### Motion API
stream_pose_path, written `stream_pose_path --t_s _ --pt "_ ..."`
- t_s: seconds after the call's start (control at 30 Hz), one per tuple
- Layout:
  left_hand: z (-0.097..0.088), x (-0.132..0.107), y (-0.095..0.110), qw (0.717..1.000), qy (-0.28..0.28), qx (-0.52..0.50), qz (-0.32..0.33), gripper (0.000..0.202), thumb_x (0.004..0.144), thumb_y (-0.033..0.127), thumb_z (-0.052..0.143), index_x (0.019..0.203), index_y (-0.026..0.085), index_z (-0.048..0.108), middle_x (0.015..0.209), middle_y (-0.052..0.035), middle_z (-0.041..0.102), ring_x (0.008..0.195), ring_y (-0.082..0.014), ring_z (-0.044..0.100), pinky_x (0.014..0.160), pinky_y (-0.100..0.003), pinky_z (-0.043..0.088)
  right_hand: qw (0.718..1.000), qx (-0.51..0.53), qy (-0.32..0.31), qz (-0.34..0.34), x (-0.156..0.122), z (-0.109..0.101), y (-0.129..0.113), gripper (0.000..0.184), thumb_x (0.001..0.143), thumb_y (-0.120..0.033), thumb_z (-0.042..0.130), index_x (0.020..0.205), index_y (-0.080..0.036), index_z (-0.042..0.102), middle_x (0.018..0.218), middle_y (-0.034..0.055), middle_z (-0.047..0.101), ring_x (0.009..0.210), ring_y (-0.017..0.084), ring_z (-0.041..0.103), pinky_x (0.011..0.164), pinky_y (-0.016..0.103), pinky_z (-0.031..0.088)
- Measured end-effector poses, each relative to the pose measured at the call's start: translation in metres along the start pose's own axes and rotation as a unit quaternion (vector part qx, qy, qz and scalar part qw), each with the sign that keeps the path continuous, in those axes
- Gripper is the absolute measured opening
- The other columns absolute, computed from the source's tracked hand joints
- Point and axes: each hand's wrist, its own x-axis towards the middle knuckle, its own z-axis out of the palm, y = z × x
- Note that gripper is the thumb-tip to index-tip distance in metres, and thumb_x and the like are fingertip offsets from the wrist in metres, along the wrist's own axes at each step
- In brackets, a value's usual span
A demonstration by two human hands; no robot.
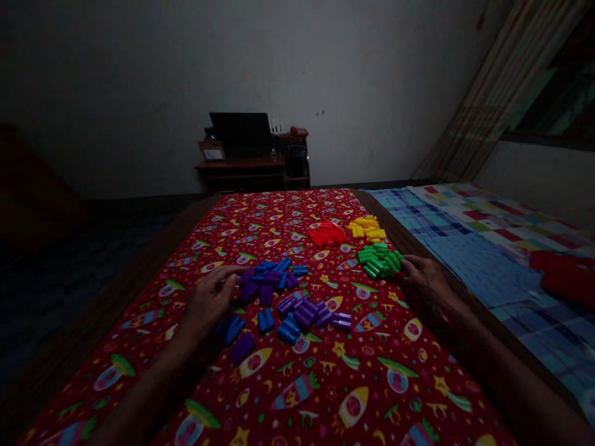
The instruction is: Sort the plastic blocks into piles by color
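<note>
My left hand [209, 300] rests loosely spread on the mixed blue and purple blocks [283, 297], mid-cloth [372, 371]. My right hand [425, 277] touches the green pile [380, 260], but it's too dark to tell its grip. I'd lift single blocks and avoid nudging piles.

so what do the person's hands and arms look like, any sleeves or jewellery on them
The left hand and right hand are bare, with no gloves. The left arm and right arm are bare to the frame edge, no sleeves. No watch, bracelet or rings show, though the light is dim.
</note>
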Motion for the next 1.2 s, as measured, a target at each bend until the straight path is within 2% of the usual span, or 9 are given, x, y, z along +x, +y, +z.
stream_pose_path --t_s 0.13,0.27,0.37,0.47,0.67,0.8,0.9,1.07,1.2 --pt "0.013 0.0 -0.028 0.999 0.015 0.017 -0.032 0.045 0.088 0.044 0.036 0.111 0.016 0.063 0.117 -0.0111 0.065 0.104 -0.024 0.063 0.089 -0.037 0.052 0.998 -0.05 -0.021 0.012 -0.006 0.008 0.019 0.043 0.087 -0.036 0.041 0.097 -0.011 0.074 0.089 0.0136 0.075 0.076 0.024 0.068 0.066 0.03 0.048" --pt "0.024 -0.005 -0.042 0.998 -0.006 0.02 -0.054 0.053 0.09 0.045 0.031 0.125 0.014 0.055 0.123 -0.0147 0.063 0.109 -0.0259 0.062 0.093 -0.042 0.05 0.992 -0.125 0.013 -0.008 -0.006 0.009 0.016 0.044 0.088 -0.037 0.042 0.109 -0.012 0.071 0.094 0.0166 0.074 0.08 0.026 0.07 0.067 0.032 0.048" --pt "0.028 -0.007 -0.045 0.998 -0.023 0.005 -0.057 0.058 0.091 0.047 0.026 0.129 0.012 0.052 0.129 -0.0165 0.06 0.117 -0.0266 0.058 0.099 -0.044 0.046 0.988 -0.142 0.047 -0.032 -0.007 0.006 -0.004 0.042 0.089 -0.037 0.043 0.108 -0.013 0.071 0.091 0.0157 0.074 0.075 0.026 0.07 0.065 0.031 0.048" --pt "0.032 -0.006 -0.046 0.998 -0.037 -0.006 -0.05 0.063 0.092 0.05 0.023 0.134 0.011 0.048 0.135 -0.0166 0.056 0.126 -0.0267 0.052 0.105 -0.047 0.041 0.992 -0.063 0.03 -0.105 -0.013 0.017 -0.04 0.038 0.091 -0.036 0.043 0.103 -0.015 0.072 0.088 0.012 0.074 0.072 0.022 0.069 0.066 0.03 0.049" --pt "0.049 0.014 -0.045 0.997 -0.061 -0.028 -0.043 0.069 0.091 0.053 0.018 0.137 0.01 0.045 0.144 -0.0167 0.047 0.137 -0.0245 0.04 0.115 -0.045 0.028 0.949 0.076 -0.13 -0.276 0.006 0.102 -0.117 0.041 0.095 -0.04 0.043 0.125 -0.017 0.059 0.124 0.014 0.063 0.11 0.023 0.06 0.096 0.038 0.045" --pt "0.06 0.035 -0.036 0.991 -0.122 -0.06 -0.002 0.071 0.09 0.058 0.019 0.131 0.01 0.053 0.139 -0.017 0.053 0.132 -0.0242 0.046 0.113 -0.042 0.031 0.946 0.128 -0.171 -0.243 0.041 0.163 -0.153 0.041 0.098 -0.037 0.037 0.13 -0.016 0.053 0.127 0.0143 0.059 0.117 0.022 0.054 0.101 0.04 0.04" --pt "0.058 0.037 -0.027 0.984 -0.158 -0.076 0.036 0.066 0.089 0.058 0.026 0.122 0.013 0.062 0.131 -0.015 0.06 0.123 -0.0243 0.054 0.11 -0.041 0.037 0.927 0.138 -0.22 -0.269 0.045 0.185 -0.167 0.037 0.095 -0.029 0.043 0.125 -0.014 0.057 0.122 0.0134 0.062 0.114 0.021 0.055 0.1 0.037 0.041" --pt "0.039 0.015 -0.019 0.967 -0.217 -0.111 0.074 0.05 0.088 0.051 0.04 0.114 0.019 0.068 0.126 -0.0094 0.065 0.117 -0.0247 0.059 0.106 -0.041 0.042 0.89 0.163 -0.29 -0.312 0.015 0.165 -0.163 0.042 0.085 -0.018 0.053 0.127 -0.017 0.058 0.12 0.0101 0.065 0.108 0.022 0.059 0.093 0.035 0.045" --pt "0.028 0.002 -0.014 0.959 -0.242 -0.129 0.067 0.048 0.085 0.051 0.049 0.119 0.021 0.066 0.127 -0.008 0.064 0.117 -0.0248 0.059 0.103 -0.038 0.043 0.902 0.106 -0.304 -0.287 -0.002 0.139 -0.165 0.048 0.075 -0.012 0.058 0.122 -0.019 0.063 0.103 0.0066 0.07 0.09 0.02 0.063 0.079 0.028 0.046"
